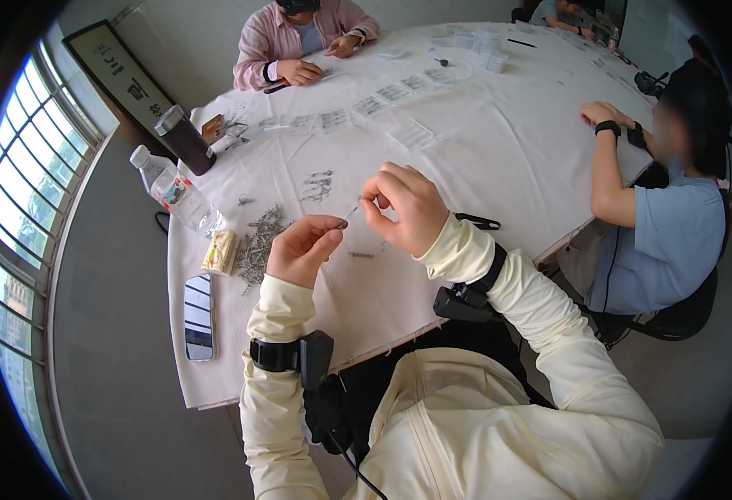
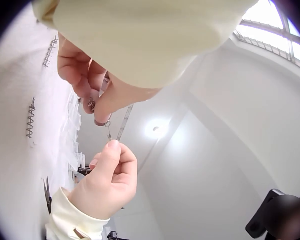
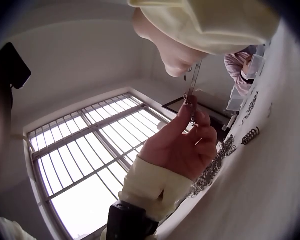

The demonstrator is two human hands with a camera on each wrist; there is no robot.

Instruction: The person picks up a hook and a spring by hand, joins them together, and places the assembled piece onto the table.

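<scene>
Above the table, my left hand (image 1: 299, 250) pinches a small coiled metal spring (image 3: 186, 98) between thumb and fingertips. My right hand (image 1: 407, 208) is raised close beside it, thumb and forefinger pinching the far end of a thin metal piece (image 2: 109, 135). That piece spans the short gap between the two hands, with a small loop at the left fingertips. Whether it is part of the spring I cannot tell. A heap of tangled springs (image 1: 259, 250) lies left of my left hand. One loose spring (image 1: 361, 255) lies below the hands, and a small group of springs (image 1: 317, 185) lies beyond them.
Black-handled scissors (image 1: 477, 222) lie right of my right hand. Along the left stand a water bottle (image 1: 178, 192), a dark thermos (image 1: 186, 140) and a tissue pack (image 1: 220, 252), with a phone (image 1: 199, 317) nearer. Clear plastic trays (image 1: 370, 106) line the far side. Other people sit around the table.
</scene>
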